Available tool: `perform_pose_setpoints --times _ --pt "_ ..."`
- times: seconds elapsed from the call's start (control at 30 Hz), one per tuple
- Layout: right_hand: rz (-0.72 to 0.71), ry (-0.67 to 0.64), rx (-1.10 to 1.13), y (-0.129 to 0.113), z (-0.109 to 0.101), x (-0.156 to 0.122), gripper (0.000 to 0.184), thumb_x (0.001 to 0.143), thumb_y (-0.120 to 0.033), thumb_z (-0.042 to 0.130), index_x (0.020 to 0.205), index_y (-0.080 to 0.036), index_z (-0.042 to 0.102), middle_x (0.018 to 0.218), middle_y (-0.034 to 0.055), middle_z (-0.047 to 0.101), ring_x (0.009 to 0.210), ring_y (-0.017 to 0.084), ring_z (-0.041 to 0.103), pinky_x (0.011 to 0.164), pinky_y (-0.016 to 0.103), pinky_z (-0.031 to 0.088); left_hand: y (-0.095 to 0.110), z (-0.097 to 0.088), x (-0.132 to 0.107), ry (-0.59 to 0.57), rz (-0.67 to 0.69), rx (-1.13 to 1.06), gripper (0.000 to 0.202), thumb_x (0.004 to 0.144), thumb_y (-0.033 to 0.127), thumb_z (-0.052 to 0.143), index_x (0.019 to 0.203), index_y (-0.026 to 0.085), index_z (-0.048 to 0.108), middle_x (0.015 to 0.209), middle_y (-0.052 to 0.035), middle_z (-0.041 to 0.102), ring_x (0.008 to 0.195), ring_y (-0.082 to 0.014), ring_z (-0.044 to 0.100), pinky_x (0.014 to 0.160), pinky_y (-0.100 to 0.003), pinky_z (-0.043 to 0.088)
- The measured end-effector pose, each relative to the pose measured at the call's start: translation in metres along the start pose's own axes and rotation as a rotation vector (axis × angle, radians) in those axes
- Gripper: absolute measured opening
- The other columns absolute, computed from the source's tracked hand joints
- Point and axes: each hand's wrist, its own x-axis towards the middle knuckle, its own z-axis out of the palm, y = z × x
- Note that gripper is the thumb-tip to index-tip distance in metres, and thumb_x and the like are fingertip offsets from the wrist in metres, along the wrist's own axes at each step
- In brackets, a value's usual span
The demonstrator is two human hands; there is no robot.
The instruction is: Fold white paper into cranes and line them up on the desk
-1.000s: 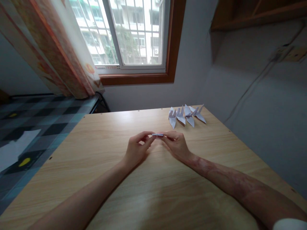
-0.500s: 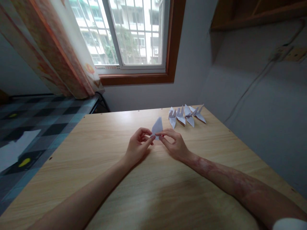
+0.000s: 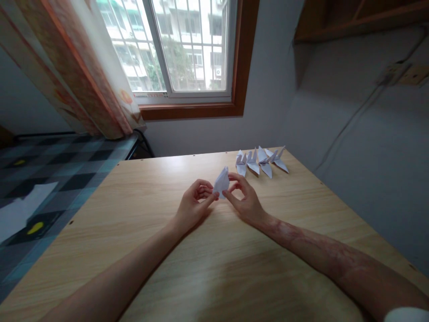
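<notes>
A small folded white paper piece stands upright between both my hands above the wooden table. My left hand pinches its lower left edge with curled fingers. My right hand pinches the lower right side, its fingers arched behind the paper. Several finished folded paper cranes lie in a row on the table just beyond my right hand.
A window with a brown wooden frame is straight ahead, a patterned curtain at its left. A bed with a checked cover lies to the left of the table. A grey wall runs along the table's right side.
The paper piece lay flat and edge-on between my fingertips a second ago; it now stands upright, opened out and tilted slightly. My right fingers have shifted up behind it.
</notes>
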Motion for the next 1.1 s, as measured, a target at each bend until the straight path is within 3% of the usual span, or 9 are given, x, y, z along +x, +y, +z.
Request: perform_pose_setpoints --times 0.17,0.23,0.33,0.5,0.67,0.8,1.0,1.1 --pt "-0.092 -0.057 -0.028 -0.012 -0.002 0.004 0.002 0.101 -0.027 0.075 0.104 -0.027 0.075 0.108 0.0050 0.073 0.094 0.022 0.069 0.084 0.039 0.058 0.000 0.000 0.000 -0.014 -0.013 -0.062 0.038 0.090 0.042 0.091 0.107 0.019 0.066 0.092 -0.0039 0.079 0.085 -0.0188 0.081 0.081 -0.030 0.063" --pt "-0.114 -0.076 -0.036 -0.015 -0.002 0.005 0.007 0.102 -0.027 0.074 0.096 -0.026 0.076 0.106 0.0059 0.073 0.097 0.023 0.068 0.084 0.038 0.058 0.000 0.000 0.001 -0.017 -0.017 -0.078 0.039 0.090 0.042 0.092 0.110 0.019 0.067 0.094 -0.0048 0.080 0.087 -0.0188 0.081 0.082 -0.030 0.064" --pt "-0.081 -0.061 -0.025 -0.011 -0.001 0.004 0.004 0.102 -0.030 0.075 0.101 -0.026 0.074 0.102 0.0044 0.073 0.094 0.022 0.068 0.087 0.040 0.058 0.000 0.000 0.001 -0.016 -0.020 -0.083 0.040 0.089 0.041 0.093 0.111 0.018 0.070 0.095 -0.0060 0.080 0.088 -0.0194 0.080 0.084 -0.031 0.065" --pt "0.044 0.035 0.105 -0.001 0.003 0.000 0.046 0.097 -0.037 0.084 0.134 -0.031 0.057 0.114 0.0024 0.074 0.086 0.020 0.069 0.090 0.040 0.060 -0.002 -0.001 0.002 0.018 -0.018 -0.083 0.037 0.087 0.042 0.093 0.105 0.018 0.072 0.093 -0.0050 0.081 0.086 -0.0200 0.081 0.084 -0.033 0.066" --pt "0.070 -0.022 0.223 -0.005 0.001 0.001 0.032 0.108 -0.043 0.070 0.135 -0.033 0.057 0.121 0.0041 0.072 0.084 0.018 0.071 0.088 0.040 0.061 -0.003 -0.005 0.005 0.035 -0.035 -0.128 0.039 0.085 0.045 0.095 0.103 0.018 0.073 0.092 -0.0038 0.081 0.084 -0.0196 0.081 0.084 -0.033 0.067" --pt "0.078 -0.043 0.261 -0.003 0.002 0.003 0.034 0.105 -0.043 0.074 0.133 -0.032 0.058 0.112 0.0024 0.074 0.082 0.018 0.071 0.086 0.038 0.061 -0.003 -0.007 0.007 -0.002 -0.089 -0.173 0.040 0.084 0.046 0.095 0.102 0.017 0.073 0.093 -0.0042 0.081 0.084 -0.0192 0.080 0.084 -0.033 0.067" --pt "0.077 -0.106 0.184 -0.001 0.002 0.004 0.018 0.101 -0.042 0.078 0.110 -0.026 0.074 0.106 0.0034 0.078 0.091 0.020 0.072 0.088 0.037 0.060 -0.001 -0.005 0.005 -0.069 -0.103 -0.197 0.036 0.087 0.043 0.094 0.100 0.017 0.073 0.094 -0.0046 0.080 0.087 -0.0184 0.078 0.086 -0.031 0.064" --pt "0.042 -0.117 0.109 -0.004 0.001 0.005 0.016 0.100 -0.041 0.080 0.101 -0.025 0.076 0.100 0.0030 0.077 0.093 0.021 0.071 0.090 0.038 0.058 0.000 -0.005 0.004 -0.086 -0.093 -0.157 0.036 0.089 0.044 0.092 0.103 0.016 0.074 0.091 -0.0042 0.078 0.081 -0.0167 0.074 0.077 -0.028 0.059"
